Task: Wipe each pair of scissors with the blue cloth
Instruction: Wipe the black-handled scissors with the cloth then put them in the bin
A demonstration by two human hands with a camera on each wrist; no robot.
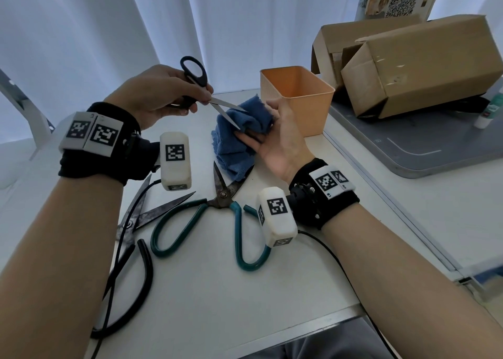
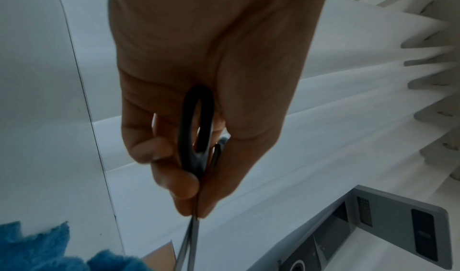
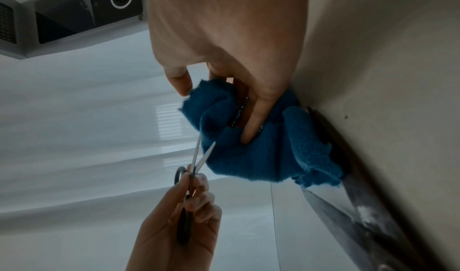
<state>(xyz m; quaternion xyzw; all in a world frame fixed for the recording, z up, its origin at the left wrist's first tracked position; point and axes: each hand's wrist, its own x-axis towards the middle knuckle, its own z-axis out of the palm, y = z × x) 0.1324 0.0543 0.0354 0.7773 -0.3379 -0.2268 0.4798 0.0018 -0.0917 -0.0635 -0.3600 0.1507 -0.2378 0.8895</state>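
The left hand (image 1: 163, 91) gripped small black-handled scissors (image 1: 202, 91) by the handles, raised above the table (image 1: 272, 290), blades parted and pointing at the blue cloth (image 1: 239, 135). The right hand (image 1: 275, 140) held the bunched cloth, fingers curled into its folds, with the blade tips touching it. The cloth's lower end hung onto the blades of green-handled scissors (image 1: 217, 217) lying open mid-table. Black-handled shears (image 1: 136, 238) lay near the left edge. An orange bin (image 1: 296, 99) stood at the far edge, just beside the right hand.
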